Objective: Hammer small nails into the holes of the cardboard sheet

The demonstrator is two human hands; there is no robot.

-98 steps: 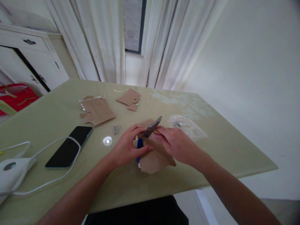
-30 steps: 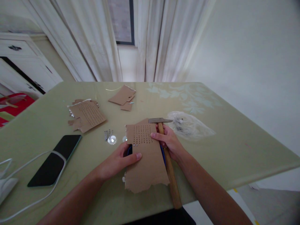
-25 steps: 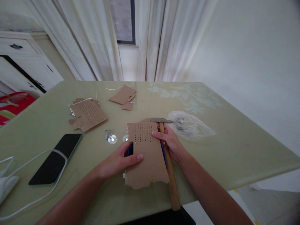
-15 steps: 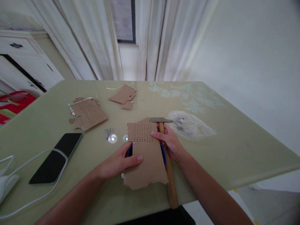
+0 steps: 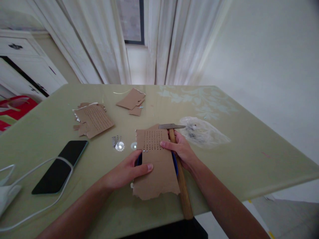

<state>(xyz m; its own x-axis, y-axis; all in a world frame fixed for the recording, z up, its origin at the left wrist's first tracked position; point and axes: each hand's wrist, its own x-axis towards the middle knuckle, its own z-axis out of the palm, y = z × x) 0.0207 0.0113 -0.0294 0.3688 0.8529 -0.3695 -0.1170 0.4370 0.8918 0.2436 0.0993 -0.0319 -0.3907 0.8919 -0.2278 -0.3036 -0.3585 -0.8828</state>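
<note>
A torn piece of cardboard [image 5: 156,177] with rows of punched holes lies between my hands, over a blue-edged object [image 5: 175,163] that is mostly hidden. My left hand [image 5: 132,167] grips the cardboard's left side, thumb on top and fingers underneath. At the right edge my right hand [image 5: 180,147] presses its thumb on the cardboard beside the holes; its other fingers are hidden. A hammer [image 5: 184,189] with a wooden handle lies along that edge, its head at the far end, close against my right hand. Two small silvery nail heads [image 5: 145,151] show below the rows of holes.
Several loose nails [image 5: 116,141] lie beside a round clear disc [image 5: 120,146]. Further left are a perforated cardboard piece [image 5: 96,121] and a phone [image 5: 59,169] crossed by a white cable [image 5: 53,205]. Cardboard scraps [image 5: 132,99] lie behind, and a clear plastic bag [image 5: 204,132] rests at right.
Both hands keep their hold on the cardboard. The hammer's handle end has shifted slightly to the right, and the view has moved a little.
</note>
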